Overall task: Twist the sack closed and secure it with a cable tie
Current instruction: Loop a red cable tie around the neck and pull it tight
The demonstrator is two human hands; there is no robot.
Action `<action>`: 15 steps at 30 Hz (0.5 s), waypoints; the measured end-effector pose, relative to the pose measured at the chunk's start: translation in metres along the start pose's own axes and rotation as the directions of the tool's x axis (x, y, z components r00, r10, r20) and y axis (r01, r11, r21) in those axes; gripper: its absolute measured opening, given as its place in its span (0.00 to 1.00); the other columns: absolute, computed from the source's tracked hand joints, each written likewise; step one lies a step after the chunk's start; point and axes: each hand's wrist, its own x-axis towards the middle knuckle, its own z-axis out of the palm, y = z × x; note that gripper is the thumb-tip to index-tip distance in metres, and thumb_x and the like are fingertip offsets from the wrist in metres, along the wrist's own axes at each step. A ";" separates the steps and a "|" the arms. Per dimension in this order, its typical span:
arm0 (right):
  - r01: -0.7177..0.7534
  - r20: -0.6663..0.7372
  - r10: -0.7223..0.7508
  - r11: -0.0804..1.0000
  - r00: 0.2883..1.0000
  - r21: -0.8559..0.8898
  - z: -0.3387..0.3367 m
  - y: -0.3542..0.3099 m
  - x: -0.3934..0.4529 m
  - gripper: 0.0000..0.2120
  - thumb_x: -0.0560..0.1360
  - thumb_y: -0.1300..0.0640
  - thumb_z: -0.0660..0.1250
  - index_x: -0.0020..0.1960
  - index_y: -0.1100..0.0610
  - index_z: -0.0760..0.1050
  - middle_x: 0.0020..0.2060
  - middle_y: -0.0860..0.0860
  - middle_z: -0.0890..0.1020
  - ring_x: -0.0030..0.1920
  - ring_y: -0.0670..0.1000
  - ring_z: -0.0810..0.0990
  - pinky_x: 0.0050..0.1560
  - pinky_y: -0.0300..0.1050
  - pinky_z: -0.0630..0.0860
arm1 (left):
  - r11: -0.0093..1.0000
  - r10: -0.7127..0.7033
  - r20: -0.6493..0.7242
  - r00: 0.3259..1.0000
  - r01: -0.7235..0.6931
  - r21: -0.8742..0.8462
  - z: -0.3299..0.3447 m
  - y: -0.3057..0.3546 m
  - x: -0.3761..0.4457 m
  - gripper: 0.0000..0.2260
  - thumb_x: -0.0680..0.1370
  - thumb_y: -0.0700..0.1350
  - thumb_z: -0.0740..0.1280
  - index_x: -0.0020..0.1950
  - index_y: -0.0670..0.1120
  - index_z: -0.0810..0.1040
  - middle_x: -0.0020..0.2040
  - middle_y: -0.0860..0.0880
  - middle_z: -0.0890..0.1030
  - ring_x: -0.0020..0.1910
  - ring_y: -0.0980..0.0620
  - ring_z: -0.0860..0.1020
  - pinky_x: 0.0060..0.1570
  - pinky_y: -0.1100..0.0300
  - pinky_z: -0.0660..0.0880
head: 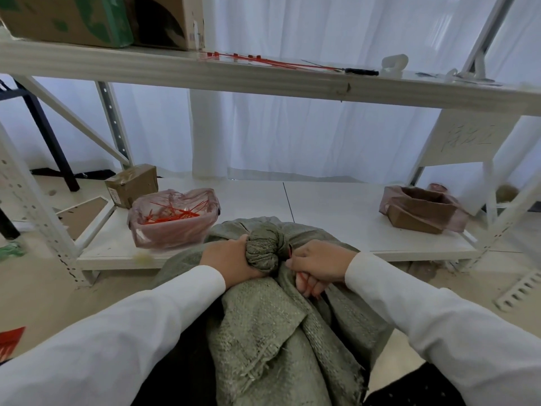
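At centre frame the left hand (231, 259) has its grip wrapped round the twisted neck of the grey-green woven sack (263, 317), which lies before the low white shelf; to its right, the right hand (319, 266) pinches a red plastic cable tie (303, 281); judged mid-securing; next, loop and cinch it.

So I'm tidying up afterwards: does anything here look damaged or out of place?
Yes. The upper shelf has a chipped front edge with a splinter hanging down, and the cardboard box on the lower shelf sits tilted and crumpled.
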 end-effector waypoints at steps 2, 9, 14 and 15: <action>-0.020 0.000 0.020 0.991 1.000 0.130 -0.003 -0.003 -0.003 0.15 0.81 0.56 0.56 0.36 0.57 0.69 0.17 0.46 0.74 0.18 0.41 0.74 0.20 0.32 0.70 | 1.000 -0.010 0.019 1.000 0.010 0.009 -0.001 0.003 0.000 0.32 0.70 0.67 0.61 0.66 0.47 0.66 0.59 0.46 0.79 0.59 0.45 0.77 0.54 0.56 0.72; -0.162 0.166 0.092 0.859 0.982 0.486 0.011 -0.012 -0.001 0.14 0.82 0.53 0.54 0.41 0.56 0.70 0.20 0.46 0.78 0.23 0.41 0.79 0.23 0.32 0.74 | 0.999 -0.034 0.041 0.999 0.033 0.023 -0.005 0.007 -0.003 0.30 0.74 0.62 0.60 0.68 0.44 0.63 0.60 0.44 0.78 0.60 0.45 0.77 0.53 0.56 0.71; -0.215 0.255 0.076 0.786 0.964 0.580 0.037 -0.014 0.009 0.15 0.83 0.53 0.50 0.44 0.59 0.70 0.28 0.51 0.84 0.30 0.45 0.84 0.34 0.36 0.81 | 0.990 -0.053 0.196 0.979 0.078 -0.118 -0.008 -0.004 0.001 0.30 0.73 0.61 0.61 0.70 0.47 0.61 0.65 0.45 0.75 0.64 0.45 0.74 0.61 0.54 0.69; -0.227 0.267 0.081 0.784 0.960 0.577 0.041 -0.013 0.012 0.16 0.83 0.53 0.50 0.45 0.59 0.70 0.29 0.51 0.84 0.31 0.45 0.84 0.36 0.37 0.81 | 0.984 -0.045 0.239 0.970 0.083 -0.155 -0.008 -0.007 0.002 0.32 0.72 0.61 0.62 0.71 0.48 0.61 0.66 0.45 0.74 0.64 0.44 0.73 0.63 0.53 0.69</action>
